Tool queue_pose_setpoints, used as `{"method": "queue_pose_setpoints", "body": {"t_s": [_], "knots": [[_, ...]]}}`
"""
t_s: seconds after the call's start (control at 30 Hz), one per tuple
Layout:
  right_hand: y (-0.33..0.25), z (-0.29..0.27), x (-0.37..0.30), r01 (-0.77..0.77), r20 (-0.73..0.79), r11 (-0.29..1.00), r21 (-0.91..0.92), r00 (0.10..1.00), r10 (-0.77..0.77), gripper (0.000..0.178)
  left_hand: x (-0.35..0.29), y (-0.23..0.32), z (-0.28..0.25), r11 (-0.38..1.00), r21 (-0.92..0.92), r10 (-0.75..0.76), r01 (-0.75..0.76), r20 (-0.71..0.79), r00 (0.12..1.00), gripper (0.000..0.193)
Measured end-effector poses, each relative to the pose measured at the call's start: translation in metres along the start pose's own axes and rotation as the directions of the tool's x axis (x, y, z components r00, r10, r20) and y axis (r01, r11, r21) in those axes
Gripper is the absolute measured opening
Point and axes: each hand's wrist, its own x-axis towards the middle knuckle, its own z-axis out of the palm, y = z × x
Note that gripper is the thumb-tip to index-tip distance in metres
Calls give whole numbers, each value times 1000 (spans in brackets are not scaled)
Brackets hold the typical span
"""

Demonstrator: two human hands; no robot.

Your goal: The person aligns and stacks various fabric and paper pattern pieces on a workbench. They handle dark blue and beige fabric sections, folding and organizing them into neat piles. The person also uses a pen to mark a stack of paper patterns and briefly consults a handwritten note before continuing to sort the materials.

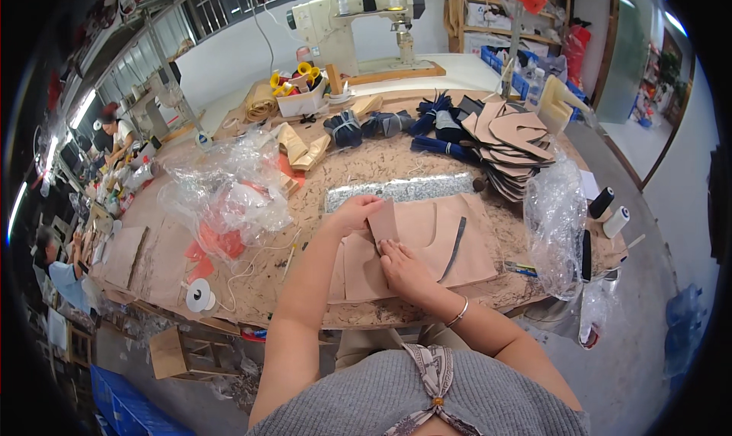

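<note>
My left hand [356,214] pinches the upper left edge of a small pinkish-brown leather piece [384,224]. At the lower end of that piece are the bent fingers of my right hand [408,271]; its thumb is hidden. Beneath both hands lie larger flat leather pieces [469,245] of a similar colour, with curved cut edges. A narrow dark strip [454,249] rests on them, to the right of my right hand. Just beyond them lies a speckled grey stone slab [412,188], partly covered by the leather.
Crumpled clear plastic [229,180] spreads at left near a white thread spool [200,296]. Stacked dark-and-tan cut pieces [509,142] and tied blue bundles [438,123] sit at the back. A sewing machine [351,35] stands beyond. At right are thread cones [615,221] and more plastic [555,230].
</note>
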Motion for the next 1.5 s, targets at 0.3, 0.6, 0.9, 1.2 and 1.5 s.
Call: {"method": "queue_pose_setpoints", "body": {"t_s": [0.3,0.6,0.9,1.2,1.5], "knots": [[2,1,-2,-24,7,996,84,1000,24,22,-11,-6,-5,995,65,72,-72,9,997,31],[3,0,-3,-31,6,992,126,1000,30,25,-23,-6,13,990,121,79,-69,-81,994,25],[5,1,-2,-7,-10,991,136,1000,9,27,3,-26,-6,998,-57,18,-19,-13,1000,25],[6,-2,-3,-16,-18,981,193,1000,20,24,-1,-4,-8,996,86,-23,21,30,999,17],[6,-5,-3,-10,-22,987,163,1000,14,22,17,-20,9,842,518,289,-147,-203,936,16]]}}
